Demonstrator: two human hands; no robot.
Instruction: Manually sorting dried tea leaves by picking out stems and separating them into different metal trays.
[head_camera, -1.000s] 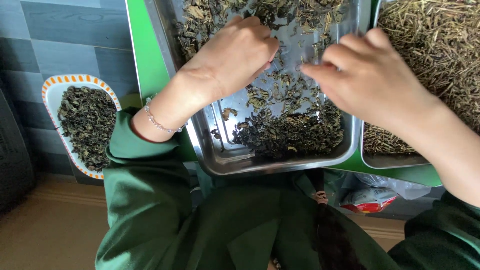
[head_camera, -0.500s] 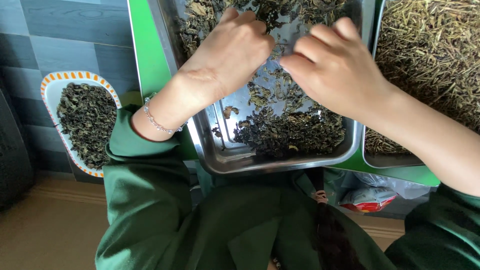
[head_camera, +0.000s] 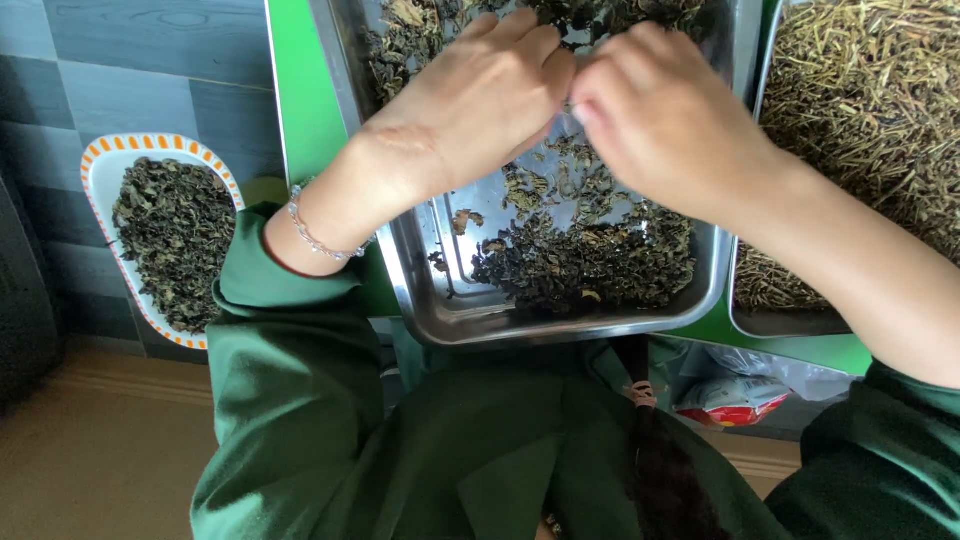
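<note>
A white oblong dish with an orange-striped rim (head_camera: 100, 165), heaped with dark dried leaves, sits low at the left against a grey wood-grain floor (head_camera: 130, 60). At the right, a second metal tray filled with dry yellowish stems (head_camera: 860, 110) rests just beside the main tray on the bright green desk (head_camera: 300, 110). Below the desk edge lie a crumpled red-and-white plastic packet (head_camera: 735, 398) and the person's green sleeves (head_camera: 290, 400).

The shallow stainless-steel tray (head_camera: 440, 300) holds a loose scatter of dark green dried leaves (head_camera: 585, 260), thickest along its near side and far corner, with bare metal between. The left hand (head_camera: 470, 100), a beaded bracelet (head_camera: 315, 240) at the wrist, and the right hand (head_camera: 665, 120) meet above the tray's middle, fingertips touching. The fingers of both hands are curled together, pinched at one spot; what sits between them is hidden. The leaf pile lies below and nearer than the fingers, apart from them.
</note>
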